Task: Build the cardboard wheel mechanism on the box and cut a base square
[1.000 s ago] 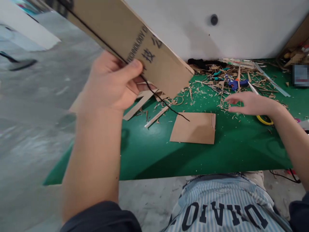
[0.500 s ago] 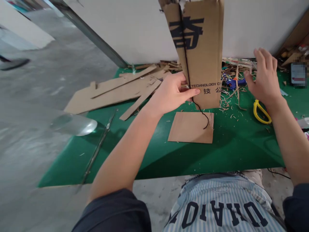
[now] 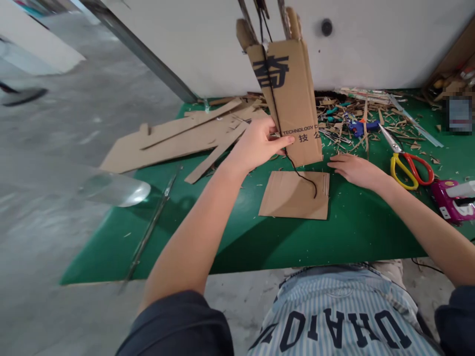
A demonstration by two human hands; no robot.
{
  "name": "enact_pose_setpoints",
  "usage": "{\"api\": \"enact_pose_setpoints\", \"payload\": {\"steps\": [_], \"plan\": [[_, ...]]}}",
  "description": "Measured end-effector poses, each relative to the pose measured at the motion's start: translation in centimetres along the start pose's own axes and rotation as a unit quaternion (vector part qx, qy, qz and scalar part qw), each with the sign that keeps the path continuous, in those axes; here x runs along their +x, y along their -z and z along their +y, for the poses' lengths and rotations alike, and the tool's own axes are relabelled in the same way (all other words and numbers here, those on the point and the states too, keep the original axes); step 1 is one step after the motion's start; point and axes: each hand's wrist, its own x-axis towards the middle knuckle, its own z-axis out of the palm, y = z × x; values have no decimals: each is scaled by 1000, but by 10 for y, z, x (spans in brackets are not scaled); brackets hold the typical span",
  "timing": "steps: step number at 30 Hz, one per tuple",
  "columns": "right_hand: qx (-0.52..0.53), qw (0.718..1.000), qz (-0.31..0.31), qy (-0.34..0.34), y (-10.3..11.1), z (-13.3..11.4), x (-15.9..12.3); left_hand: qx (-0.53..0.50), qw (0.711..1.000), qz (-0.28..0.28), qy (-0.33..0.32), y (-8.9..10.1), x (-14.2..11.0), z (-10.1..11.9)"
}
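In the head view, my left hand [image 3: 263,141] pinches the lower left edge of a tall folded cardboard piece [image 3: 297,106] printed with dark characters. A black cord [image 3: 272,94] runs down that piece and under my thumb. Its loose end lies on a small flat cardboard square [image 3: 293,202] on the table. Brown cardboard prongs rise from the top of the tall piece. My right hand [image 3: 356,170] is low over the table, just right of the piece's bottom corner, fingers stretched out and holding nothing visible.
Scissors [image 3: 411,168] with red and yellow handles and a magenta device [image 3: 452,200] are at the right. Cardboard scraps [image 3: 404,116] and a blue tool [image 3: 361,128] lie behind. Cardboard sheets [image 3: 159,146] and a clear bottle [image 3: 118,190] occupy the green table's left side.
My right hand has come down and left from above the scissors to beside the cardboard's base. The tall cardboard piece has shifted left and lower, showing its prongs, still in my left hand.
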Motion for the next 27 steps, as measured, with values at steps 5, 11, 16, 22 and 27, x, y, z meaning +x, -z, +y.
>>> {"api": "enact_pose_setpoints", "payload": {"steps": [5,11,16,22,27], "plan": [[-134,991,-4,-7,10,8,-18,0,1000,9,-5,-5,3,-7],[-109,975,170,-98,35,29,-31,-8,999,35,-3,-6,15,-16],[66,937,314,-141,44,23,5,-20,995,95,-5,-2,31,-17],[15,986,163,-26,32,12,74,-45,988,146,-4,16,37,-14],[-39,999,18,25,5,22,75,-65,982,176,7,23,34,-13]]}}
